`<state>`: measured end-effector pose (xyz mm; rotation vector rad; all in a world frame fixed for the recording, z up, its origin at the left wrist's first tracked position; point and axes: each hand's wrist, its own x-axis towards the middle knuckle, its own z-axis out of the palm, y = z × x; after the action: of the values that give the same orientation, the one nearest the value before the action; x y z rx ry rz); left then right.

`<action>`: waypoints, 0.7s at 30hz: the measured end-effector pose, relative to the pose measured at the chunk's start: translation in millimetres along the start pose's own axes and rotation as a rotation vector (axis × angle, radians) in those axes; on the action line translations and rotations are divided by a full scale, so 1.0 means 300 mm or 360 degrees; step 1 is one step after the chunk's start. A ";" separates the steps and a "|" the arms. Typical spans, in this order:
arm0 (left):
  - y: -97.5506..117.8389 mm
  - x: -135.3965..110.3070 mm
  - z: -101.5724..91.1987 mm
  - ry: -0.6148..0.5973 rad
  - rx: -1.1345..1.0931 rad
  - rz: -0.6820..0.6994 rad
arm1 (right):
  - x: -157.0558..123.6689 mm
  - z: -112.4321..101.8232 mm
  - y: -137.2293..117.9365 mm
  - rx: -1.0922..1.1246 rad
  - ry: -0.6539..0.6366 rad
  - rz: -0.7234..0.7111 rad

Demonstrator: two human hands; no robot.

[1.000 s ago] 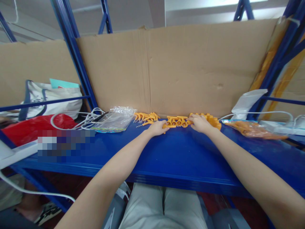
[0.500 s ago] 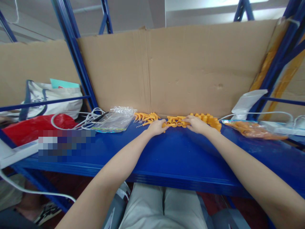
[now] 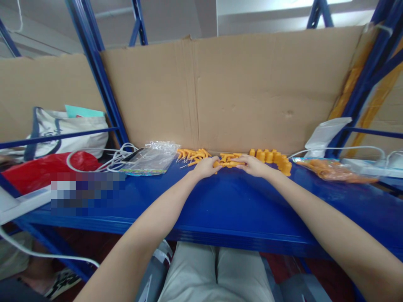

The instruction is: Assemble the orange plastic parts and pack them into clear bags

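My left hand point(image 3: 207, 167) rests low over the blue tabletop, its fingers closed around a small orange plastic piece point(image 3: 216, 164). Facing it, my right hand point(image 3: 254, 165) pinches a slim orange plastic piece point(image 3: 236, 163) that points toward the left hand. Between and behind the fingers lie more orange parts point(image 3: 231, 155), partly covered by the hands. Left of my left hand is a pile of curved orange pieces point(image 3: 197, 154), some with silvery spiral ends. A curved row of stubby orange pieces point(image 3: 270, 156) stands behind and right of my right hand.
Clear plastic bags point(image 3: 151, 159) lie left of the pile, near white cables point(image 3: 110, 157) and a red bag point(image 3: 47, 167). A bag of orange parts point(image 3: 333, 170) lies at right. Cardboard point(image 3: 245, 92) closes off the back, between blue posts point(image 3: 91, 54).
My right hand has shifted slightly left, away from the row of stubby pieces, and a slim orange piece now shows in its fingers. My left hand has hardly moved.
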<state>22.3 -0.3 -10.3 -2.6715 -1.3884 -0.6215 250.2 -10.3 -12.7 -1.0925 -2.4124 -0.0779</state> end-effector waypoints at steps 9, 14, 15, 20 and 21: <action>-0.007 0.005 0.014 0.0004 0.0000 0.0019 | 0.005 -0.011 -0.001 0.0082 -0.0064 -0.0003; -0.005 0.006 0.014 0.0017 -0.0004 0.0012 | 0.004 -0.015 0.001 0.0156 0.0048 0.0215; -0.003 0.006 0.013 0.0019 0.0002 0.0000 | 0.001 -0.018 0.005 0.0193 0.0060 0.0280; 0.000 0.005 0.007 0.0017 -0.0010 -0.0058 | -0.016 -0.043 0.017 0.0437 -0.0069 0.0519; -0.001 0.006 0.006 0.0018 -0.0017 -0.0066 | -0.019 -0.049 0.013 0.0489 -0.0083 0.0567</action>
<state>23.5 1.5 -11.2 -2.6492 -1.4453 -0.6490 262.2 -15.2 -2.9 -1.3629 -2.1409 0.4291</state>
